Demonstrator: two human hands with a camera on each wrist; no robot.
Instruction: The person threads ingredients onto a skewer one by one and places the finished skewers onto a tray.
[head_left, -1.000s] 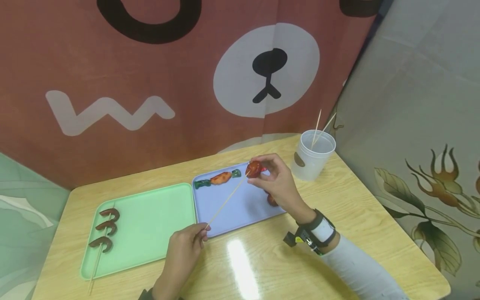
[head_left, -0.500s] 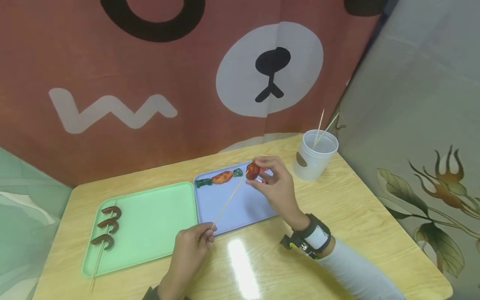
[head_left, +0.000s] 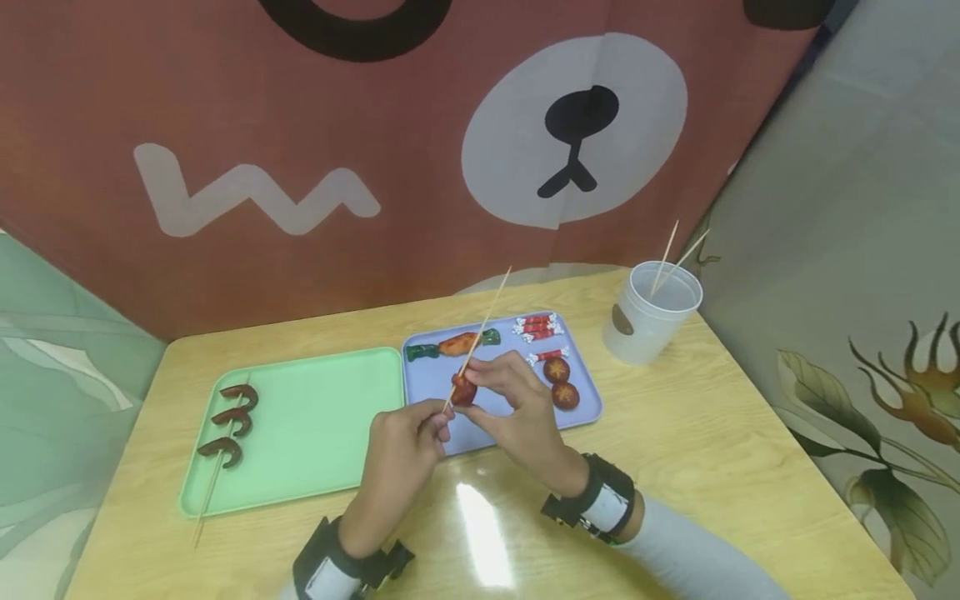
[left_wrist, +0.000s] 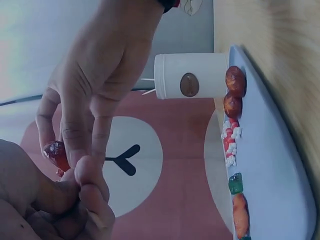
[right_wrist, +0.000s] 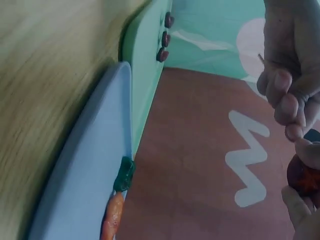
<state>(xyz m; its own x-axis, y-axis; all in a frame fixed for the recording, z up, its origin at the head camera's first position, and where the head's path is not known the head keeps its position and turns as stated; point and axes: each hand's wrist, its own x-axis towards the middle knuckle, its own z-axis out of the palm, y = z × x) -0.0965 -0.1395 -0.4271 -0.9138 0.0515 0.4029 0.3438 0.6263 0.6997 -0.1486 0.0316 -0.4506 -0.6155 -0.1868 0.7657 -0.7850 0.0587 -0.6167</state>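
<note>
Lying on the green tray (head_left: pixel 322 425), three curved brown pieces (head_left: pixel 227 414) are threaded on a skewer (head_left: pixel 206 500). A second skewer (head_left: pixel 493 307) is pinched at its lower end by the left hand (head_left: pixel 405 446); along it, above the blue tray (head_left: pixel 429 382), a star-marked mushroom (head_left: pixel 464 392) is clasped by the right hand (head_left: pixel 525 417). A green-ended orange piece (head_left: pixel 454 344), red-and-white candies (head_left: pixel 538 327) and two mushrooms (head_left: pixel 557 370) are carried by that tray. On the worktop (head_left: pixel 675 467), the plastic cup's (head_left: pixel 651 333) brown oval label (head_left: pixel 622 320) cannot be read.

The tabletop (head_left: pixel 697 483) in front of me looks like grained wood — glossy enough to mirror the light. Green tray (head_left: pixel 322 417) and blue tray (head_left: pixel 431 382) seem smooth plastic, the cup (head_left: pixel 637 337) cloudy plastic; the skewer (head_left: pixel 490 315) bare wood, the red-brown ball (head_left: pixel 464 391) shiny, the brown hanging (head_left: pixel 300 279) matt cloth.
</note>
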